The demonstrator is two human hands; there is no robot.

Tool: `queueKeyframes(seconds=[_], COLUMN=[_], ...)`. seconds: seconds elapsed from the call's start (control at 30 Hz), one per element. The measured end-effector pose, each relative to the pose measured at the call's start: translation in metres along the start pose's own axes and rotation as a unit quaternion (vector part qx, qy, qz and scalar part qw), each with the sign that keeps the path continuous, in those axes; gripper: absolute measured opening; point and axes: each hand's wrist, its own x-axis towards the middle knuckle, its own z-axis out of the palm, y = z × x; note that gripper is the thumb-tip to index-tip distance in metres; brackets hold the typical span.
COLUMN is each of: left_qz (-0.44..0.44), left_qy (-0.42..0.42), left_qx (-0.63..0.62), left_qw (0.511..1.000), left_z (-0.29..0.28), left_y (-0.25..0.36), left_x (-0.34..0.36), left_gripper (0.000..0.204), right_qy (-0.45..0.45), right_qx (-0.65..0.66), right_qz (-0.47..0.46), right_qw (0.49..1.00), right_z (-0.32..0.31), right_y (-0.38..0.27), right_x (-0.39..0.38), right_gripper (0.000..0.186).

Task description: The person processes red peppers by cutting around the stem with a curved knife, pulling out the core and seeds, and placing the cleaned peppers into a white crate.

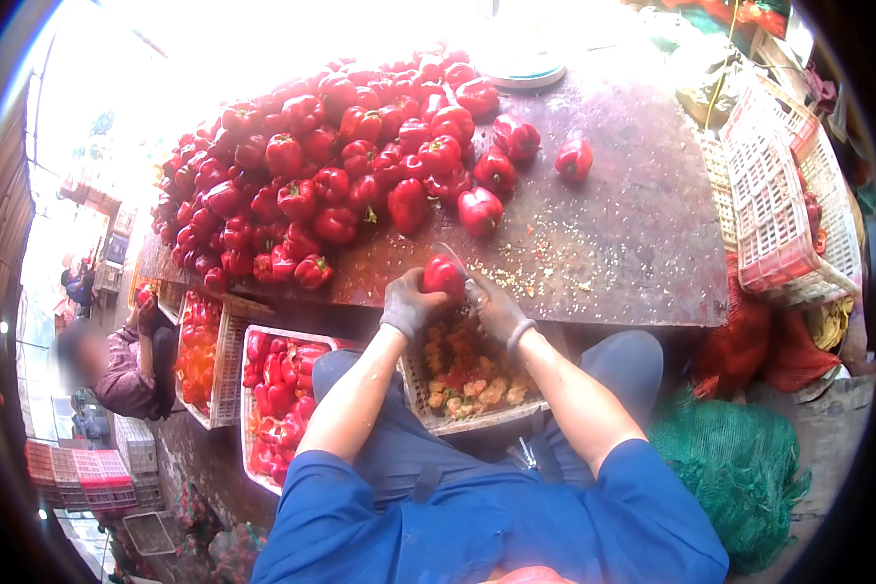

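Note:
At the near edge of the table (633, 243), my gloved left hand (408, 303) is closed around a red bell pepper (443, 276). My right hand (497, 312), also gloved, grips a knife (450, 255) whose thin blade lies against the pepper's upper side; its handle is hidden in my fingers. Below both hands, between my knees, a crate (457, 425) holds pale pepper cores and seeds. A large heap of whole red bell peppers (302, 175) covers the table's left half, with a loose pepper (573, 160) lying apart to its right.
A white crate (253, 457) of red pepper pieces stands left of my legs, with another crate (226, 365) beyond it. A person (131, 365) sits at far left. Stacked crates (769, 185) and a green mesh sack (725, 467) are on the right. Seeds litter the tabletop.

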Motion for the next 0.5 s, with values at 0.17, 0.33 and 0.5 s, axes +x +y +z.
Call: queueKeyframes(seconds=[0.17,0.33,0.5], left_qz=[-0.145,-0.02,-0.032], left_qy=[-0.042,0.008,0.106], left_qx=[-0.231,-0.07,-0.085], left_qw=[0.961,0.997,0.99], left_z=[-0.003,-0.003,0.01], left_y=[-0.01,-0.008,-0.034], left_x=[0.009,0.015,0.034], left_gripper=[0.06,0.06,0.051], right_qy=[0.002,-0.034,-0.049], right_qx=[-0.151,-0.126,-0.132], right_qz=[-0.012,0.022,0.022], right_qw=[0.989,0.991,0.99], right_z=[0.019,0.009,0.009], right_y=[0.024,0.006,-0.004], right_x=[-0.01,-0.019,-0.02], right_gripper=[0.043,0.047,0.046])
